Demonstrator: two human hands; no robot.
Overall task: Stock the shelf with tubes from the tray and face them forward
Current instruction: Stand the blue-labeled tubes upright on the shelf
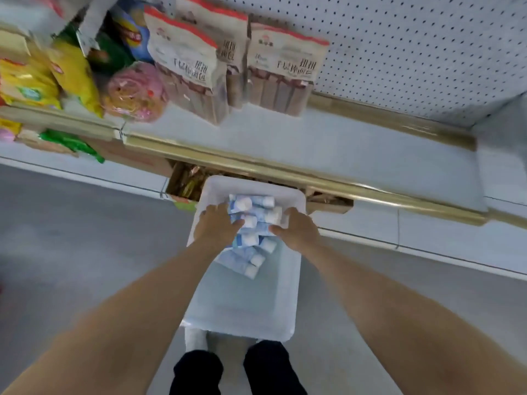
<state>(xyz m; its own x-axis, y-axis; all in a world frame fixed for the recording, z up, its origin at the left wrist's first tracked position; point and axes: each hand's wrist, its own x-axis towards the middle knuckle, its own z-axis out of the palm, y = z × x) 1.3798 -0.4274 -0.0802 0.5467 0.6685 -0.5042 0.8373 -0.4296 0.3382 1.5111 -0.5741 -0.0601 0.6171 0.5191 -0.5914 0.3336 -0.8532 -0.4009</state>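
A white plastic tray [242,306] stands on a stool below me, in front of the shelf. Several blue-and-white tubes with white caps [251,212] lie piled in its far half. My left hand [216,228] grips the left side of the pile, fingers curled over a tube. My right hand [296,230] holds the pile's right side, thumb pressed against the tubes. A few more tubes [248,259] lie loose nearer to me. The white shelf [328,155] with a gold front rail runs behind the tray.
On the shelf stand brown-and-white snack bags [188,69] at the back, with a round pink pack [134,92] and yellow bags [71,72] to the left. A pegboard wall [427,52] backs the right side. A lower shelf holds a box of packets [188,181].
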